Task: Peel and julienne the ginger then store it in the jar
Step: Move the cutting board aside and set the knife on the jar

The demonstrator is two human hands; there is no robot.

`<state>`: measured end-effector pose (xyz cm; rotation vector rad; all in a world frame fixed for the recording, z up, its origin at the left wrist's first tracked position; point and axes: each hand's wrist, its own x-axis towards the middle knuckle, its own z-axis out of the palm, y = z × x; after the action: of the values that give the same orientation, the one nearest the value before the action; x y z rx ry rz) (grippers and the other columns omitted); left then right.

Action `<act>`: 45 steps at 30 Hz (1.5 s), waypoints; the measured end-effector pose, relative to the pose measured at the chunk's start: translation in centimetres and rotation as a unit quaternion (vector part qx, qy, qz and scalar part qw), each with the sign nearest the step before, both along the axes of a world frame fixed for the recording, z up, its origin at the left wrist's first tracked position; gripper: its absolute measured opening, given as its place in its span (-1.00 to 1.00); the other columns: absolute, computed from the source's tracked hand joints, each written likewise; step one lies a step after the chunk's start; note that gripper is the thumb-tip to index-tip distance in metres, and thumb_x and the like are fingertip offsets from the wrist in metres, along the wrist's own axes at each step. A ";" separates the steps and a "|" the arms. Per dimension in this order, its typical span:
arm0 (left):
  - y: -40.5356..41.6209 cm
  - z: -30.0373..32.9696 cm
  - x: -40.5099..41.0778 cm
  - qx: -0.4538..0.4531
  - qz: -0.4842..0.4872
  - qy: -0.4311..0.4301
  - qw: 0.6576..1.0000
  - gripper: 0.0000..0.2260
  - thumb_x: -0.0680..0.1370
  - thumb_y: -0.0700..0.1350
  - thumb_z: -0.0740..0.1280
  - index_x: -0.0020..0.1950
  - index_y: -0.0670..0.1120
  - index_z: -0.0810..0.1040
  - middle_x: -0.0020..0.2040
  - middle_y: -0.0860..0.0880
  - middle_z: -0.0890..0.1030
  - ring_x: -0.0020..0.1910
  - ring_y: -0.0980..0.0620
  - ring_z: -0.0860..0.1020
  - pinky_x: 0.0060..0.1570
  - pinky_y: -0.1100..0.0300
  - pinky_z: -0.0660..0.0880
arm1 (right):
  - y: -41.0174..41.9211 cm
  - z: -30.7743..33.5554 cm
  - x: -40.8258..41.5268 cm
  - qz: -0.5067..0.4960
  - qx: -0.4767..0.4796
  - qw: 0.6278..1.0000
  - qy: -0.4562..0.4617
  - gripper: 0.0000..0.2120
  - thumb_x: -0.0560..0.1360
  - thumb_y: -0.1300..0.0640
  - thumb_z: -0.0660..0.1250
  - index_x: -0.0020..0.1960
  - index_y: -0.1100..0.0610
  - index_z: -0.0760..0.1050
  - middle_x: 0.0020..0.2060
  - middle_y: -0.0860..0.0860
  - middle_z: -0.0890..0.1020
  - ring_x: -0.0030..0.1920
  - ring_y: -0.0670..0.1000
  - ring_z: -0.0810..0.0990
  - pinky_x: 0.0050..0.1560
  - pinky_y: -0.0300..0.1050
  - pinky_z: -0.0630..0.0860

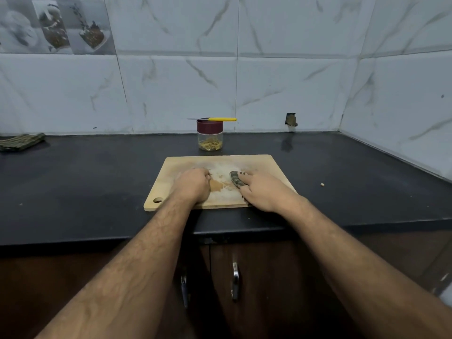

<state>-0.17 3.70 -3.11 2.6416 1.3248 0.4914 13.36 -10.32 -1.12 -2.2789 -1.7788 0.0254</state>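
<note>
One wooden cutting board [264,165] lay before me on one dark counter [97,182]. Both of my hands were on it, left hand [193,185] and right hand [263,192], with one striped cloth [236,180] under the right. Behind stood one jar [209,138] with one maroon lid [209,127], one yellow-handled knife [215,119] across it. One folded cloth [22,141] sat far left. Two cabinet handles [235,280] showed below.

Your clear jar [210,138], capped with a maroon lid [209,127], stood upright behind the board, holding pale julienned ginger [210,144] at its bottom.
</note>
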 end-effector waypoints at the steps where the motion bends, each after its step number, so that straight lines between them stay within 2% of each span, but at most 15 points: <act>1: 0.0 0.0 0.0 0.002 -0.004 0.004 1.000 -0.69 0.68 -0.06 0.08 0.30 -0.01 0.55 0.30 -0.07 0.58 0.25 -0.12 0.51 0.31 -0.03 0.40 | -1.1 -0.2 0.0 0.002 0.001 1.000 0.002 -0.57 0.61 0.11 0.06 0.40 0.21 0.42 0.35 0.16 0.45 0.33 0.15 0.39 0.30 -0.02 0.37; 5: 0.1 0.3 -0.2 0.010 -0.032 0.041 0.999 -0.65 0.70 -0.04 0.06 0.43 -0.03 0.46 0.42 -0.08 0.48 0.35 -0.14 0.44 0.36 -0.01 0.36 | -2.0 -0.6 0.6 -0.019 -0.001 1.000 0.014 -0.58 0.64 0.08 0.05 0.43 0.19 0.39 0.38 0.15 0.43 0.37 0.16 0.37 0.36 0.04 0.32; 11: -0.1 0.8 -0.6 0.010 -0.061 0.082 0.995 -0.61 0.72 -0.03 0.03 0.53 -0.04 0.34 0.57 0.01 0.28 0.51 -0.06 0.28 0.43 0.09 0.26 | 5.4 0.4 2.1 -0.049 -0.030 0.998 0.004 -0.62 0.64 0.14 0.06 0.40 0.14 0.43 0.33 0.17 0.50 0.26 0.18 0.48 0.27 0.01 0.41; 15: 0.2 0.5 -0.3 0.015 -0.039 0.079 0.996 -0.62 0.71 -0.02 0.03 0.49 -0.01 0.39 0.52 0.00 0.37 0.46 -0.07 0.34 0.43 0.04 0.28 | 7.5 1.1 3.2 -0.080 -0.028 0.996 0.010 -0.66 0.58 0.21 0.10 0.24 0.15 0.54 0.17 0.13 0.61 0.09 0.12 0.56 0.15 0.02 0.52; 18: -0.1 0.3 0.1 0.010 -0.007 0.072 0.997 -0.64 0.70 -0.02 0.05 0.47 0.02 0.42 0.47 0.01 0.42 0.43 -0.05 0.38 0.41 -0.01 0.30 | 5.8 0.8 2.6 -0.076 -0.020 0.997 0.011 -0.69 0.58 0.23 0.08 0.18 0.21 0.54 0.14 0.17 0.60 0.07 0.16 0.56 0.08 0.00 0.52; 21: 0.0 0.3 0.2 0.005 -0.002 0.064 0.998 -0.64 0.70 -0.01 0.06 0.48 0.03 0.41 0.48 0.01 0.41 0.42 -0.07 0.39 0.41 -0.03 0.30 | 2.0 0.0 2.3 -0.061 -0.008 0.998 0.017 -0.66 0.61 0.20 0.08 0.30 0.21 0.49 0.23 0.17 0.55 0.18 0.19 0.52 0.14 -0.02 0.47; 25: 0.2 0.4 -0.3 -0.001 -0.031 0.069 0.997 -0.62 0.71 0.00 0.05 0.50 0.02 0.38 0.51 -0.01 0.38 0.44 -0.11 0.37 0.42 -0.02 0.31 | -1.6 -0.5 3.0 -0.066 0.004 0.997 0.037 -0.56 0.61 0.15 0.05 0.46 0.07 0.39 0.41 0.08 0.45 0.32 0.17 0.46 0.30 0.00 0.42; 26: 0.1 0.5 -0.4 0.002 -0.039 0.073 0.997 -0.62 0.71 0.00 0.04 0.50 0.01 0.38 0.52 -0.02 0.37 0.45 -0.11 0.37 0.41 0.00 0.31 | -1.3 -0.4 3.3 -0.077 0.003 0.996 0.040 -0.57 0.60 0.15 0.06 0.43 0.06 0.42 0.39 0.08 0.47 0.30 0.16 0.47 0.28 0.00 0.43; 29: 0.0 0.7 -0.6 0.013 -0.055 0.089 0.994 -0.61 0.72 -0.01 0.03 0.53 -0.01 0.34 0.54 0.00 0.33 0.47 -0.09 0.34 0.42 0.05 0.29 | 1.8 -0.2 4.8 -0.118 -0.003 0.992 0.043 -0.74 0.57 0.17 0.10 0.08 0.14 0.54 0.09 0.08 0.62 0.00 0.11 0.55 -0.04 -0.04 0.48; 31: 0.1 0.6 -0.7 0.018 -0.061 0.096 0.993 -0.61 0.72 -0.02 0.02 0.53 -0.02 0.33 0.55 0.01 0.30 0.48 -0.08 0.33 0.42 0.06 0.29 | 4.2 0.2 6.3 -0.128 -0.006 0.991 0.032 -0.73 0.60 0.18 0.09 0.09 0.19 0.55 -0.01 0.05 0.60 -0.06 0.08 0.53 -0.09 -0.06 0.46; 35: 0.4 0.4 -0.7 0.024 -0.066 0.097 0.993 -0.61 0.72 -0.02 0.00 0.52 -0.02 0.34 0.56 0.03 0.30 0.48 -0.06 0.32 0.42 0.04 0.28 | 7.7 1.3 9.0 -0.148 -0.010 0.989 0.028 -0.67 0.61 0.20 0.08 0.21 0.23 0.56 0.10 0.15 0.62 0.04 0.14 0.57 0.04 -0.02 0.53; 38: 0.6 0.1 -0.4 0.027 -0.057 0.102 0.993 -0.60 0.72 -0.02 -0.01 0.54 -0.01 0.31 0.58 0.05 0.25 0.53 -0.03 0.25 0.46 0.00 0.24 | 9.8 1.3 9.9 -0.145 -0.017 0.989 0.019 -0.67 0.63 0.20 0.06 0.19 0.27 0.54 0.20 0.17 0.60 0.12 0.15 0.55 0.07 -0.07 0.49; 40: 0.6 0.3 -0.2 0.027 -0.049 0.106 0.993 -0.61 0.71 -0.02 0.00 0.53 0.00 0.32 0.57 0.05 0.27 0.52 -0.03 0.27 0.45 -0.02 0.25 | 10.6 1.5 9.2 -0.141 -0.026 0.990 0.008 -0.69 0.61 0.23 0.08 0.20 0.22 0.55 0.22 0.14 0.59 0.15 0.13 0.55 0.08 -0.08 0.46; 42: 0.4 0.3 -0.2 0.026 -0.044 0.108 0.993 -0.61 0.71 -0.02 0.00 0.52 0.00 0.33 0.56 0.04 0.29 0.51 -0.03 0.28 0.44 -0.02 0.26 | 11.4 1.4 7.7 -0.111 -0.027 0.993 0.001 -0.66 0.61 0.22 0.11 0.30 0.14 0.53 0.27 0.08 0.58 0.24 0.12 0.53 0.16 -0.08 0.46; 45: 0.1 0.4 0.1 0.034 -0.031 0.108 0.993 -0.63 0.71 -0.03 0.00 0.48 0.00 0.38 0.53 0.03 0.35 0.46 -0.04 0.34 0.40 0.02 0.30 | 12.5 1.0 4.9 -0.055 -0.023 0.998 0.014 -0.65 0.63 0.17 0.11 0.34 0.10 0.52 0.27 0.08 0.58 0.22 0.12 0.54 0.20 -0.07 0.48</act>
<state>-0.10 3.82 -2.73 2.8504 1.2988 0.2534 18.27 2.17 -0.09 -2.3917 -1.6538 0.0779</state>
